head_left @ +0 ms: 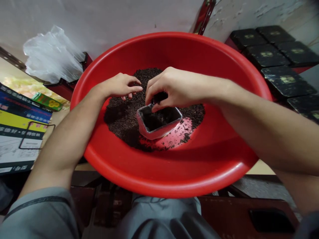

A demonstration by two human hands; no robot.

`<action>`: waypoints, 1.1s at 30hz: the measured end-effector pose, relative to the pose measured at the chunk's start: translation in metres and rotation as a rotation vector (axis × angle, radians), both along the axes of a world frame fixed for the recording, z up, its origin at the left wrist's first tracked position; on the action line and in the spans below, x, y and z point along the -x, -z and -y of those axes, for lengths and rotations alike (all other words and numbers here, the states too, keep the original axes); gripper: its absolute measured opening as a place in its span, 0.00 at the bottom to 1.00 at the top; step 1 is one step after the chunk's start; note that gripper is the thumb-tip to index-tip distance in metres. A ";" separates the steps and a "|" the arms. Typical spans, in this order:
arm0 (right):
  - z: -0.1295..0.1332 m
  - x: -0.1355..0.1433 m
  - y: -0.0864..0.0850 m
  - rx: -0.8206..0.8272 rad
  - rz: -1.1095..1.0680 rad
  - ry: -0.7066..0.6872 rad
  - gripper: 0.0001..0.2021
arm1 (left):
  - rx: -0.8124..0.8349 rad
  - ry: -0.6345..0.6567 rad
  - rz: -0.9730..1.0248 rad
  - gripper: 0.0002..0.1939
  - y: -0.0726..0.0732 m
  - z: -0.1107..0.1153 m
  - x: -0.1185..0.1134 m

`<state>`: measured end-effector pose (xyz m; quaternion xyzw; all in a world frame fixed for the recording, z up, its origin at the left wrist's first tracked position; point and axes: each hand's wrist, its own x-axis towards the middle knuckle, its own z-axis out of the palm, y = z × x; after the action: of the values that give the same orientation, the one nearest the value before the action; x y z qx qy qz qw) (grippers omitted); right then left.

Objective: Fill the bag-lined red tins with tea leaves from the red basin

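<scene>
A wide red basin [174, 182] holds a heap of dark, dry, tea-like leaves [122, 119]. In it stands a small rectangular container [159, 133] with a pale, silvery rim and a reddish side, tilted slightly, with dark contents inside. Over the container's back rim is my right hand [166, 87], its fingers curled down and its thumb at the opening. Something dark and partly shiny shows between those fingers, too hidden to name. My left hand [124, 86] hovers over the leaves to the left of the container, fingers loosely apart, holding nothing.
Several black square tins [284, 81] stand in rows at the right. A clear plastic bag [53, 54] sits behind the basin at the left, above a printed cardboard box [22, 132] and a small green packet [47, 101]. A dark phone-like slab [271, 220] lies at the lower right.
</scene>
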<state>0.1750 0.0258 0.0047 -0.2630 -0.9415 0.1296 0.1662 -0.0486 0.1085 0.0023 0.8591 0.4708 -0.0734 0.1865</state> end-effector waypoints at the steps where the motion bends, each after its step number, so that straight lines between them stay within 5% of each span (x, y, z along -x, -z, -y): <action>1: 0.000 0.000 -0.001 0.005 -0.010 0.005 0.19 | 0.003 -0.009 0.004 0.31 0.000 0.000 0.000; 6: 0.001 -0.001 -0.008 0.095 -0.056 0.082 0.22 | 0.020 -0.018 0.033 0.29 0.001 0.000 0.000; 10: -0.019 -0.019 0.003 0.121 -0.071 0.310 0.26 | 0.024 0.000 0.046 0.29 0.004 -0.005 0.003; 16: -0.064 -0.049 0.059 0.057 0.147 0.760 0.30 | 0.044 0.019 -0.020 0.30 0.005 -0.006 0.003; 18: -0.061 -0.046 0.081 0.074 0.292 0.839 0.32 | 0.055 0.028 -0.020 0.30 0.004 -0.005 0.004; 21: -0.040 -0.035 0.118 0.120 0.421 0.883 0.50 | 0.057 0.041 -0.008 0.30 0.000 -0.003 0.005; 27: -0.003 -0.029 0.190 0.194 0.506 1.064 0.37 | -0.029 0.107 -0.041 0.30 -0.007 -0.001 0.005; 33: -0.007 -0.028 0.213 0.090 0.458 1.163 0.32 | -0.145 0.178 -0.042 0.33 -0.010 -0.001 0.002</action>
<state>0.2028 0.0323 -0.2081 -0.7601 -0.6497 -0.0022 -0.0076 -0.0503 0.1095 0.0123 0.9071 0.4004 -0.0734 0.1067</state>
